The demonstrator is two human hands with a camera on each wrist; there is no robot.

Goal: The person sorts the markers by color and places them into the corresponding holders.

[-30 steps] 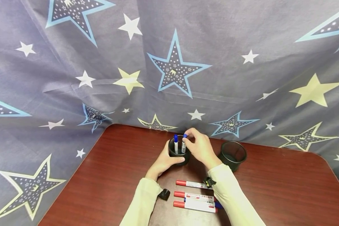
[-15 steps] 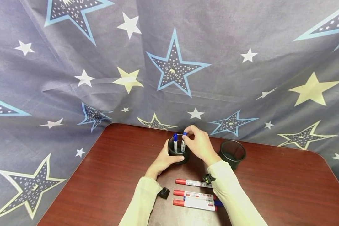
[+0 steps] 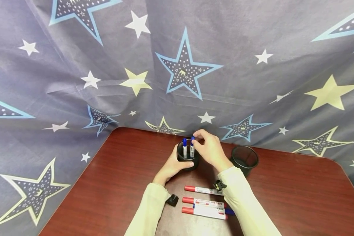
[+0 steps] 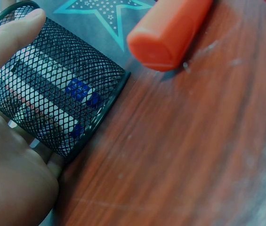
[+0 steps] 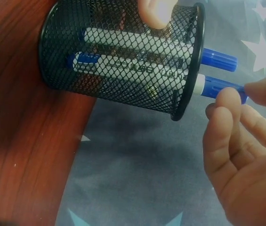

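Note:
A black mesh pen cup stands toward the back of the table, and my left hand grips it round its side, thumb across the front. Two white markers with blue caps are inside, caps up above the rim. My right hand pinches the blue cap of the right-hand marker between thumb and fingertips. The other blue-capped marker leans beside it, untouched. Through the mesh in the left wrist view both markers show, their lower ends close to the base of the cup.
A second black mesh cup stands to the right, behind my right forearm. Several markers lie in front of my hands: red-capped markers and a blue-capped one, partly under the right sleeve. A star-patterned curtain hangs behind the table.
Both hands stay at the cup, the right still pinching the blue cap. The marker stands slightly more upright than a second ago. The head view shifts a little.

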